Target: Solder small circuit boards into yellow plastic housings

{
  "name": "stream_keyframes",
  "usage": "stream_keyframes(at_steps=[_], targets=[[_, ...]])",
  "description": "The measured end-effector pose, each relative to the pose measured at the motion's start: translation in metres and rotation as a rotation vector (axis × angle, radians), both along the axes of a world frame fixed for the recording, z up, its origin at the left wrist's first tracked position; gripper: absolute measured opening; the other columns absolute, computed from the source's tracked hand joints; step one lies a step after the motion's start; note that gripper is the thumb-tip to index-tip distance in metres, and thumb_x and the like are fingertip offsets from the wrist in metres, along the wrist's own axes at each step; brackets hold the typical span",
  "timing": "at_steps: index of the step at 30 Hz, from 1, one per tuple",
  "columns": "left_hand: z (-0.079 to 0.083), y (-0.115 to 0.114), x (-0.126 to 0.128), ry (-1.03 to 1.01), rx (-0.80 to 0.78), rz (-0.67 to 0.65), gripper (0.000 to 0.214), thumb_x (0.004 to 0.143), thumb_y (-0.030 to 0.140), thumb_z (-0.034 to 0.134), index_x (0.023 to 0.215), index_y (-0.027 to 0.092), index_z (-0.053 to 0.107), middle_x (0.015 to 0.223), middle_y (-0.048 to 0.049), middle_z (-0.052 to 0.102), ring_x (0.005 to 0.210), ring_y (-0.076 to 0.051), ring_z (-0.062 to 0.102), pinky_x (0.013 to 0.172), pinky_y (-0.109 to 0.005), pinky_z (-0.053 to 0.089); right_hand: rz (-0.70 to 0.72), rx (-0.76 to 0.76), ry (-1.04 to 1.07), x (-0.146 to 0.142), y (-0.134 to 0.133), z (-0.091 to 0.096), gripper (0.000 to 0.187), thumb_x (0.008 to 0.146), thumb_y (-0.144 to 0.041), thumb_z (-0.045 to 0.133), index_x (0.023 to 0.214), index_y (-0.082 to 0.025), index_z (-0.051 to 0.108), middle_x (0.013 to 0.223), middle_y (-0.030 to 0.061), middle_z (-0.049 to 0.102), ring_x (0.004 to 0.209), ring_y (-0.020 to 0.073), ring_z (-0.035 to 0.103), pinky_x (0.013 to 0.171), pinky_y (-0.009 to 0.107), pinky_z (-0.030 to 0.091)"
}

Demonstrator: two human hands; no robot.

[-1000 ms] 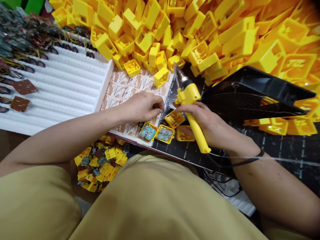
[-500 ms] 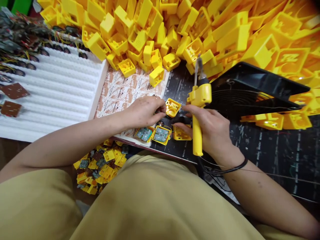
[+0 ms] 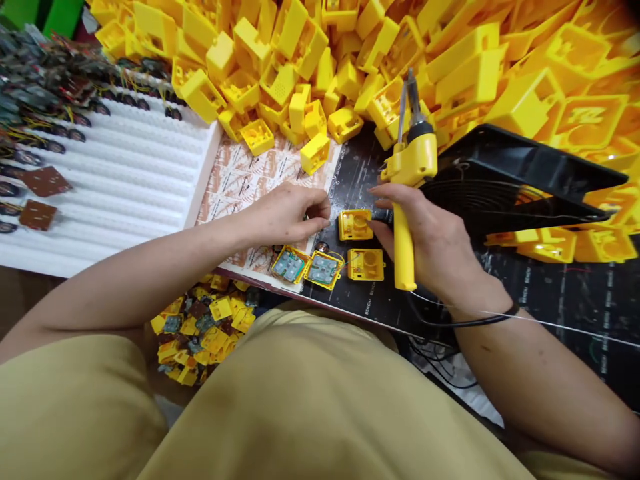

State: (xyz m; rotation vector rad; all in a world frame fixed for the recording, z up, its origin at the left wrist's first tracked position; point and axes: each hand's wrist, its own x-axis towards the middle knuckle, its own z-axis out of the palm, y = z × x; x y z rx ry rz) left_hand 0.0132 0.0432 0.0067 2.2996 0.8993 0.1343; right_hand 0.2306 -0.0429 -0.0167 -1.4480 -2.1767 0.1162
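Note:
My right hand [image 3: 433, 243] is closed around a yellow soldering iron [image 3: 407, 193], tip pointing up and away, while its fingertips touch a small yellow lid [image 3: 355, 225] lying on the black mat [image 3: 540, 293]. My left hand [image 3: 287, 213] rests curled on the printed sheet [image 3: 245, 183], fingertips pinched on a small dark part I cannot make out, just left of that lid. Below lie a second yellow lid [image 3: 366, 264] and two yellow shells with circuit boards inside [image 3: 307, 265].
A big heap of yellow plastic housings [image 3: 400, 53] fills the back. A black fan [image 3: 500, 187] stands at the right. A white ridged foam tray [image 3: 110, 173] with wired boards lies left. Finished yellow parts [image 3: 200, 330] pile by my lap.
The yellow lid has gone from my left fingers down onto the mat under my right fingertips. The soldering iron has swung up and to the right, more upright.

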Motion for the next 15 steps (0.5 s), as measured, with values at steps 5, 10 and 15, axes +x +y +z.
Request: stream_keyframes(at_steps=[5,10,15], targets=[[-0.003,-0.005,-0.004,-0.008,0.022,0.042,0.011,0.081,0.02,0.059,0.083,0.013,0.068,0.07,-0.0003,0.066,0.063,-0.01,0.057,0.066,-0.023,0.042,0.087,0.017,-0.094,-0.005,-0.001,-0.001,0.047,0.087,-0.043,0.064,0.124,-0.018,0.049,0.102,0.0083,0.068,0.083,0.0227,0.067,0.071,0.034,0.054],[-0.008,-0.01,0.0,0.01,0.076,0.027,0.011,0.079,0.017,0.059,0.083,0.014,0.069,0.071,-0.0002,0.067,0.064,-0.01,0.057,0.067,-0.022,0.043,0.028,0.012,-0.118,-0.018,-0.007,-0.005,0.05,0.085,-0.048,0.065,0.123,-0.017,0.051,0.102,0.0088,0.069,0.076,0.0223,0.068,0.063,0.033,0.053],[-0.01,-0.01,0.002,0.055,0.112,0.037,0.014,0.081,0.02,0.058,0.085,0.013,0.069,0.075,-0.0027,0.068,0.067,-0.012,0.058,0.069,-0.024,0.044,0.042,0.091,0.074,-0.001,-0.037,0.024,0.024,0.085,-0.028,0.069,0.108,-0.023,0.061,0.078,-0.0011,0.069,0.068,0.0123,0.065,0.068,0.024,0.052]])
